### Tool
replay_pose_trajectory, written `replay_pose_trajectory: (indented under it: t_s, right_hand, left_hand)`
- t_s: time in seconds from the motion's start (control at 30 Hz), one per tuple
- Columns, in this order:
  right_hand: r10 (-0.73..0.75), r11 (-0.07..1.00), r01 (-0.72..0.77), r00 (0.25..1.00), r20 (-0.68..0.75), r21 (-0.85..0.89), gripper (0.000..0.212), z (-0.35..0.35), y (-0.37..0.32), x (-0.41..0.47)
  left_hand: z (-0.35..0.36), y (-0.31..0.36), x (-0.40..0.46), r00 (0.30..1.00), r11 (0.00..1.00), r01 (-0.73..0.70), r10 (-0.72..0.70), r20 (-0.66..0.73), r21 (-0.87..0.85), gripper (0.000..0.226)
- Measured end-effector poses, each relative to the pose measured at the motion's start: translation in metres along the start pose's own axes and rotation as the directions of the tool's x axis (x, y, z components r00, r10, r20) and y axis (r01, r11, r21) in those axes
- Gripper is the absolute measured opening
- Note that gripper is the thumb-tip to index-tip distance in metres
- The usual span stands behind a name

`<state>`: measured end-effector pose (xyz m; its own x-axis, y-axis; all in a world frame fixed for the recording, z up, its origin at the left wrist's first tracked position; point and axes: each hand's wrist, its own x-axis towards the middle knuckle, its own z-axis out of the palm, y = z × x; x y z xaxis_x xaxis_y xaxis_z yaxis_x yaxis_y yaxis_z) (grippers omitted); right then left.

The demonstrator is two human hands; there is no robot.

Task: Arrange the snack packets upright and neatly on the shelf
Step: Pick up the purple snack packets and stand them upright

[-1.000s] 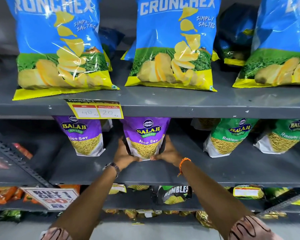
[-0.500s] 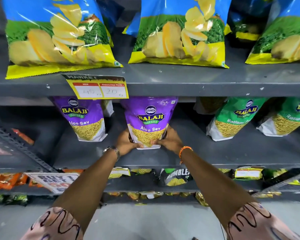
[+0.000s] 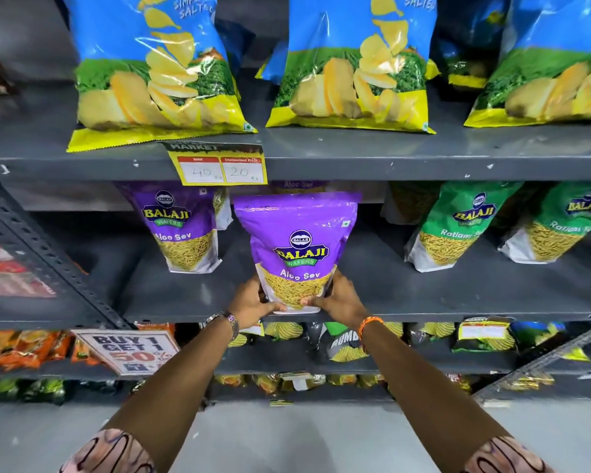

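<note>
Your left hand (image 3: 253, 303) and right hand (image 3: 338, 298) are gripping the base of a purple Aloo Sev packet (image 3: 296, 247), standing at the middle shelf's (image 3: 458, 295) front edge. Letting go carelessly could be tipping it forward off the shelf.

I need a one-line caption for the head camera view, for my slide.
Both hands, left and right, hold a purple Aloo Sev packet upright at the grey shelf's front edge.

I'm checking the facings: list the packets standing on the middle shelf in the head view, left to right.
Purple Aloo Sev packet → purple Aloo Sev packet held at its base by both hands → green Ratlami packet → second green packet.
</note>
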<state>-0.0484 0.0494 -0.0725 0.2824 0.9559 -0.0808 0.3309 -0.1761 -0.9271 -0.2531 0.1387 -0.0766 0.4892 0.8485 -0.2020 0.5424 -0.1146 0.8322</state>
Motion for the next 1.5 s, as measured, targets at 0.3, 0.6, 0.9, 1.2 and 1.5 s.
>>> replay_pose_trajectory:
  t_s: [0.3, 0.6, 0.9, 1.2, 1.5]
  right_hand:
    - [-0.018, 0.996, 0.017, 1.000, 0.012, 0.091, 0.078, -0.003, 0.001, -0.001]
    - [0.045, 0.991, -0.047, 0.999, 0.018, 0.123, 0.091, -0.002, -0.011, -0.006]
    - [-0.205, 0.979, 0.154, 0.705, -0.678, -0.135, 0.071, 0.082, -0.062, -0.094]
    - [0.024, 1.000, -0.024, 1.000, 0.015, -0.012, 0.097, 0.199, -0.135, 0.063]
    - [-0.042, 0.996, 0.036, 0.996, 0.081, 0.077, 0.074, 0.205, -0.105, 0.115]
  left_hand:
    - [0.008, 0.017, -0.011, 0.999, 0.994, 0.008, -0.003, -0.050, 0.112, 0.070]
    - [0.009, 0.007, -0.018, 0.993, 0.987, -0.031, 0.048, -0.104, 0.157, 0.079]
    - [-0.112, -0.067, -0.048, 0.816, 0.972, -0.087, -0.055, -0.575, -0.217, 0.076]
    - [-0.188, -0.060, 0.014, 0.909, 0.998, 0.060, -0.046, -0.413, 0.022, 0.113]
    - [-0.189, -0.070, 0.033, 0.921, 0.999, 0.030, -0.018, -0.389, 0.027, 0.095]
